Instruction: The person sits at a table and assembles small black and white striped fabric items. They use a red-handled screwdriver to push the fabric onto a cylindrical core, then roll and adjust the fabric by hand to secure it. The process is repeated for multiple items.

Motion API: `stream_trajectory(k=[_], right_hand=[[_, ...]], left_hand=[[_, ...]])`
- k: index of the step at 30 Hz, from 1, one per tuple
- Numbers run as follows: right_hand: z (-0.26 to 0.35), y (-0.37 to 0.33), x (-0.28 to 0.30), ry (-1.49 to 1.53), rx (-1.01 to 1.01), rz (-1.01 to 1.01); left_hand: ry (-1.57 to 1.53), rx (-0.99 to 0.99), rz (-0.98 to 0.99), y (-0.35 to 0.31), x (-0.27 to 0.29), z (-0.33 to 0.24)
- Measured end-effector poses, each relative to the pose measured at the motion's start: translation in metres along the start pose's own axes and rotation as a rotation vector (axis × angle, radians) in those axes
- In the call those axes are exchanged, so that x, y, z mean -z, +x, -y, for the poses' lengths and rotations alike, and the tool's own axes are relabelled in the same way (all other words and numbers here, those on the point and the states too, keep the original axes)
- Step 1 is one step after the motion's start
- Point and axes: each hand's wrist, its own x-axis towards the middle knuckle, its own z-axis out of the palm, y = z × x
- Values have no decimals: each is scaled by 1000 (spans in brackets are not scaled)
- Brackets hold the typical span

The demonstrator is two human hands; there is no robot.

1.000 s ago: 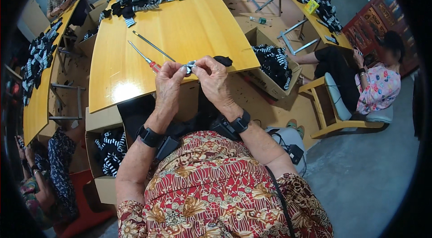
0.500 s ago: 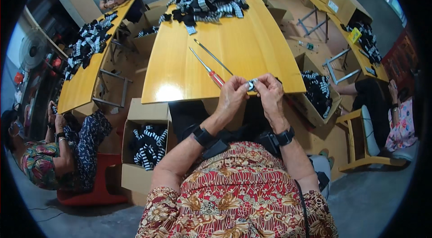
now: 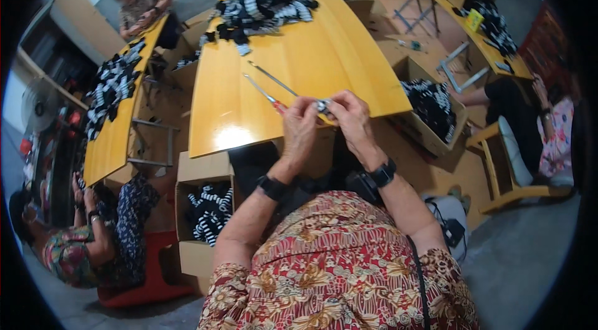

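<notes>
My left hand point(image 3: 300, 127) and my right hand point(image 3: 353, 117) meet over the near edge of the yellow wooden table. Between their pinched fingertips is a small black-and-white knit piece point(image 3: 322, 105), mostly covered by the fingers. Just beyond my left hand lies a long thin tool with a red handle point(image 3: 278, 106), its metal shaft pointing away to the left. Beside it rests a slim metal rod point(image 3: 272, 77), running nearly parallel. Farther up the table point(image 3: 336, 43) is a heap of black-and-white striped knit pieces point(image 3: 268, 6).
Open cardboard boxes holding striped pieces stand on the floor, one left of my legs point(image 3: 187, 205) and one to the right point(image 3: 458, 127). Side tables point(image 3: 118, 133) with more pieces flank mine. Other people sit at left and right. A wooden chair point(image 3: 498, 168) stands at right.
The whole view has turned slightly, shifting the table, tools and heap left in the picture. Both my hands keep their pinch on the knit piece, with the fingers slightly rearranged.
</notes>
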Motion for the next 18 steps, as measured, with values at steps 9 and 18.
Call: stream_trajectory(k=[9, 18], right_hand=[[1, -5, 0, 106, -59, 55], [-2, 2, 6, -108, 105, 75]], left_hand=[[-39, 114, -79, 1, -1, -8], [109, 102, 15, -1, 4, -4]])
